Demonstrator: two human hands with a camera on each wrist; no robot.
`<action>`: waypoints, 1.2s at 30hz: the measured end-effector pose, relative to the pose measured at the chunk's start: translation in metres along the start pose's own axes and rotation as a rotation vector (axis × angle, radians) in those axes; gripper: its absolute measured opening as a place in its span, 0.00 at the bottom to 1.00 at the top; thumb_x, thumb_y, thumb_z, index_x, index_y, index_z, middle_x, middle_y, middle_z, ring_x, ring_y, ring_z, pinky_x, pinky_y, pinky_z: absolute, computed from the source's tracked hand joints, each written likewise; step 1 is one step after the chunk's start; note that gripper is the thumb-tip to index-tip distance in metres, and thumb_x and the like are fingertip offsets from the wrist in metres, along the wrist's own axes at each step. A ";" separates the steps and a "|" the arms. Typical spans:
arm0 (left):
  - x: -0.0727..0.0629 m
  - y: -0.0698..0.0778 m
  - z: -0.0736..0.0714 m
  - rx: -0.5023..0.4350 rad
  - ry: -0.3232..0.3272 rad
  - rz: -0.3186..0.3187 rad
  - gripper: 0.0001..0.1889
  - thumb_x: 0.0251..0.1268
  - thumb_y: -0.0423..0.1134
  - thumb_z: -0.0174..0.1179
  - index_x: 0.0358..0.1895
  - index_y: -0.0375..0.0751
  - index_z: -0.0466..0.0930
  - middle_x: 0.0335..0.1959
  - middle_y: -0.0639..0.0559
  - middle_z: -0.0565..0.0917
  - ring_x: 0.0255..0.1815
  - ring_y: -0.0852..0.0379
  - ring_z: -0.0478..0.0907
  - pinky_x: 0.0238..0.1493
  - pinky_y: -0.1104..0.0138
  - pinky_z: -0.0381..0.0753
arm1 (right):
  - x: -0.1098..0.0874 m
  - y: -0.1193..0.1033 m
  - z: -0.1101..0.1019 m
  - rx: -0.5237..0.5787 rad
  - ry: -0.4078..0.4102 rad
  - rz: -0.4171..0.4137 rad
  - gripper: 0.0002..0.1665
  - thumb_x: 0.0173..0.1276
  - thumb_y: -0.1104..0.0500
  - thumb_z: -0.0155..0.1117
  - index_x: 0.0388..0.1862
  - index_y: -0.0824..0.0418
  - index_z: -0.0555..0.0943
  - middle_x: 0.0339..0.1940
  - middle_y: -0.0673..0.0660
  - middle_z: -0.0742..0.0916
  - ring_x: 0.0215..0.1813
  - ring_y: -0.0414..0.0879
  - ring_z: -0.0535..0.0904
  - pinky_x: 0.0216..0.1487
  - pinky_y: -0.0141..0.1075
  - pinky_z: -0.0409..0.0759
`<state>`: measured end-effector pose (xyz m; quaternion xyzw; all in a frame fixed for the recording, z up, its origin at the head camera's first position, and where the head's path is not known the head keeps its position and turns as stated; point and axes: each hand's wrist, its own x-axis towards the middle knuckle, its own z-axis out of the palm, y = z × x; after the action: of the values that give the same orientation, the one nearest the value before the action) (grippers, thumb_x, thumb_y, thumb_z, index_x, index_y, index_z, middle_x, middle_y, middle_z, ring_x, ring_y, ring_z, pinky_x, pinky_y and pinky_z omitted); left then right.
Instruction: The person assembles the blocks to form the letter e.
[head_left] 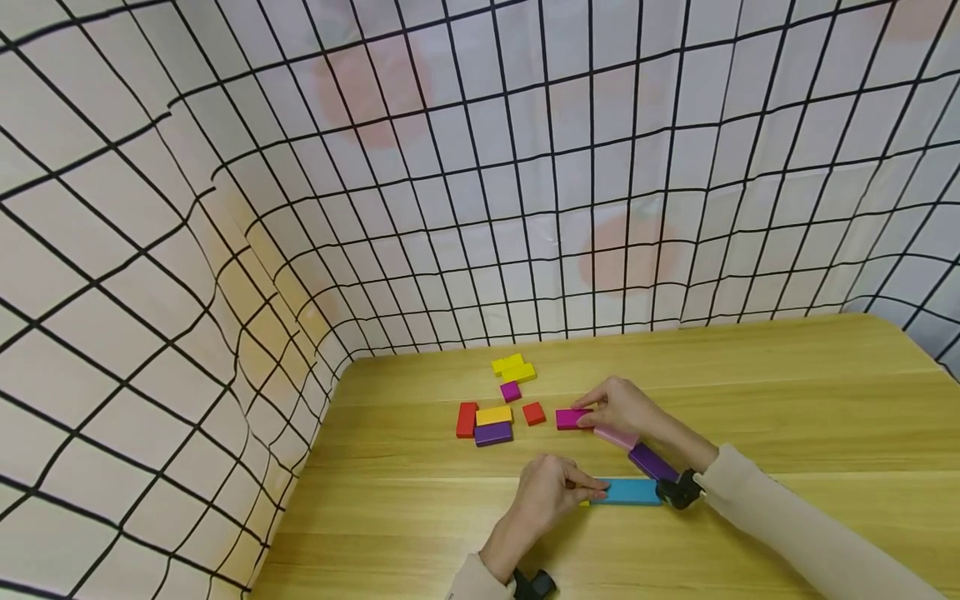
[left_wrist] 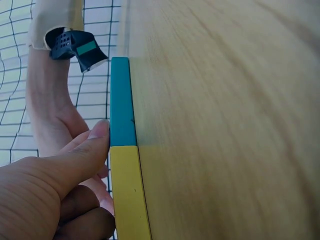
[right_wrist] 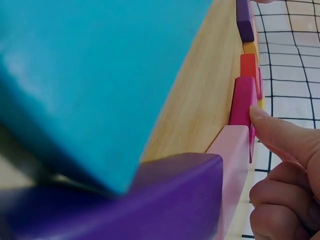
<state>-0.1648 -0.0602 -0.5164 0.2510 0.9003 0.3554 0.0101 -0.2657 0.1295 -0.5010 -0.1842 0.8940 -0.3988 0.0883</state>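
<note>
Pinching the magenta block [head_left: 567,418] on the counter [head_left: 787,392] with a narrow right grip [head_left: 624,410], against the pink block [head_left: 617,438]; holding the blue block [head_left: 633,492] by its left end with a narrow left grip [head_left: 546,492], end to end with the yellow block [left_wrist: 130,192] (mostly hidden in the head view).

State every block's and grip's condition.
Left grip, pinching blue block
Right grip, pinching long magenta block
Near yellow block, touching blue block
Pink block, angled
Near purple block, partly hidden
Small red block, apart
Small magenta block, unheld
Orange block, beside far purple block
Long red block, unheld
Far yellow blocks, side by side
</note>
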 end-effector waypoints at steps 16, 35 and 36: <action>0.000 0.000 -0.001 -0.002 -0.003 -0.002 0.04 0.60 0.42 0.75 0.37 0.53 0.95 0.33 0.60 0.92 0.24 0.84 0.75 0.21 0.82 0.70 | 0.000 0.004 0.000 0.028 -0.008 -0.041 0.15 0.65 0.59 0.77 0.50 0.61 0.91 0.42 0.62 0.92 0.18 0.38 0.59 0.20 0.27 0.55; -0.002 0.002 -0.002 0.085 0.095 0.080 0.06 0.60 0.44 0.75 0.39 0.53 0.95 0.23 0.60 0.88 0.19 0.81 0.62 0.19 0.83 0.62 | -0.044 0.014 -0.036 0.067 0.017 0.010 0.20 0.70 0.53 0.73 0.56 0.60 0.89 0.15 0.44 0.63 0.18 0.36 0.57 0.21 0.27 0.55; -0.003 0.001 -0.003 0.078 0.119 0.094 0.07 0.60 0.44 0.75 0.40 0.52 0.95 0.21 0.59 0.86 0.19 0.80 0.60 0.19 0.83 0.60 | -0.048 0.017 -0.039 0.068 0.020 0.008 0.20 0.70 0.52 0.72 0.57 0.60 0.88 0.15 0.45 0.63 0.19 0.36 0.57 0.21 0.28 0.56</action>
<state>-0.1625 -0.0625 -0.5141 0.2716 0.8997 0.3345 -0.0696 -0.2377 0.1857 -0.4876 -0.1736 0.8815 -0.4304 0.0869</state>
